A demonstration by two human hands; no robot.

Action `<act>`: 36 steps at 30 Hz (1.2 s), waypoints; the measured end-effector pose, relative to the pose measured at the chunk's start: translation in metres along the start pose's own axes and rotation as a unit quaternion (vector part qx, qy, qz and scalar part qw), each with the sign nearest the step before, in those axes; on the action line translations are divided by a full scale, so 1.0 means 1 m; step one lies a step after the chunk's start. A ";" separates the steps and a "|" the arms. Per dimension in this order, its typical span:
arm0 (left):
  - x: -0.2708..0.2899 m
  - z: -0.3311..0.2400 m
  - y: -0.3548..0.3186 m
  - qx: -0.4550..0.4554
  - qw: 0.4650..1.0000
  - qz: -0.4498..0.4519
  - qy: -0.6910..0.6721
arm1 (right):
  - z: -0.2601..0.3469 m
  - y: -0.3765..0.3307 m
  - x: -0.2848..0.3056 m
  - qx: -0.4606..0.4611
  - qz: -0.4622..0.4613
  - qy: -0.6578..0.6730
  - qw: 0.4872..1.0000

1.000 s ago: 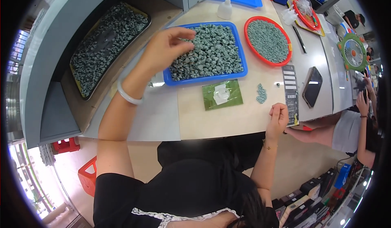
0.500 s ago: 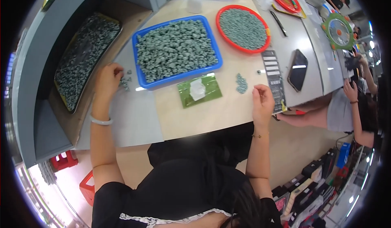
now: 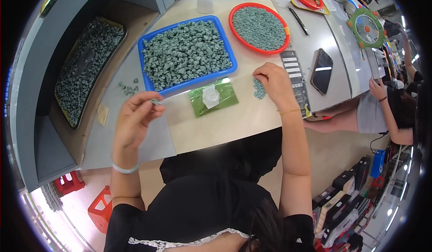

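My left hand (image 3: 136, 117) is raised over the near left of the table, pinching a small grey-green stone chip (image 3: 155, 101) between thumb and fingers. Behind it lie several loose stone chips (image 3: 129, 90). My right hand (image 3: 275, 84) is closed in a pinch at the edge of a little pile of finer green pieces (image 3: 258, 90); its fingertips hide whatever they may hold. Between my hands, a whitish translucent lump (image 3: 210, 97) rests on a green flat sheet (image 3: 225, 102). Just behind that stands a blue tray (image 3: 232, 66) heaped with green stones (image 3: 184, 54).
A red round tray (image 3: 231, 26) of small green pieces sits at the back right. Farther right are a phone (image 3: 322, 72), a black pen-like tool (image 3: 299, 21) and a green fan (image 3: 366, 28). A squeeze bottle (image 3: 205, 2) stands behind; a dark stone-filled tray (image 3: 90, 67) is left.
My left hand has come right and nearer from the loose chips, now showing a chip. My right hand has moved left and away from me to the little pile.
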State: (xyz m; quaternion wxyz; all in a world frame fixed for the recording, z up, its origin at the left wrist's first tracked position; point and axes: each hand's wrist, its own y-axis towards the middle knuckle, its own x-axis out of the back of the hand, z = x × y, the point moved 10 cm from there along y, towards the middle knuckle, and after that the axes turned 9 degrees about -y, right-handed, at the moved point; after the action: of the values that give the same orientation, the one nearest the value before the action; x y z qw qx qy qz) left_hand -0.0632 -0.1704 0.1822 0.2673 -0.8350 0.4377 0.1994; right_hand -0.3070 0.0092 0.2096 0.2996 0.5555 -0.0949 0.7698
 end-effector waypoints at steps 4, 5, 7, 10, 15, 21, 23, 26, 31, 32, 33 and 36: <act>-0.002 0.022 -0.008 0.051 0.996 -0.029 -0.066 | 0.017 0.003 -0.007 0.018 0.029 -0.028 0.999; -0.003 0.029 -0.008 0.070 0.995 -0.019 -0.076 | 0.021 0.003 -0.009 0.022 0.031 -0.024 0.999; -0.006 0.040 -0.008 0.101 0.989 -0.004 -0.108 | 0.023 0.002 -0.013 0.018 0.045 -0.023 0.999; -0.004 0.045 -0.009 0.097 0.989 0.002 -0.115 | 0.023 0.001 -0.021 -0.005 0.058 0.010 0.998; -0.026 0.049 -0.012 0.104 0.993 0.022 -0.051 | 0.056 -0.008 -0.008 -0.012 -0.015 0.133 0.991; -0.044 0.070 -0.012 0.104 0.992 0.076 -0.020 | 0.155 -0.052 -0.005 0.127 -0.148 0.177 0.965; -0.045 0.070 -0.010 0.085 0.991 0.095 -0.037 | 0.162 -0.063 -0.004 0.162 -0.211 0.146 0.953; -0.045 0.064 -0.008 0.053 0.991 0.117 -0.023 | 0.166 -0.069 -0.009 0.180 -0.220 0.120 0.951; -0.034 0.056 -0.002 0.023 0.993 0.114 0.032 | 0.152 -0.047 -0.030 0.143 -0.070 0.257 0.953; -0.033 0.053 -0.002 0.008 0.990 0.123 0.071 | 0.151 -0.043 -0.037 0.123 -0.019 0.309 0.943; -0.030 0.050 -0.002 0.007 0.990 0.120 0.072 | 0.153 -0.041 -0.036 0.125 -0.017 0.311 0.942; -0.029 0.045 -0.003 0.029 0.982 0.137 0.127 | 0.163 -0.037 -0.034 0.156 -0.006 0.285 0.946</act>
State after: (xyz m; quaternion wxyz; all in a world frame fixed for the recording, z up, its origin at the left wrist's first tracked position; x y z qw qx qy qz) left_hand -0.0809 -0.1232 0.1644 0.2042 -0.7775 0.5839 0.1135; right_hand -0.1492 -0.0509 0.2310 0.2288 0.3536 0.1189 0.8991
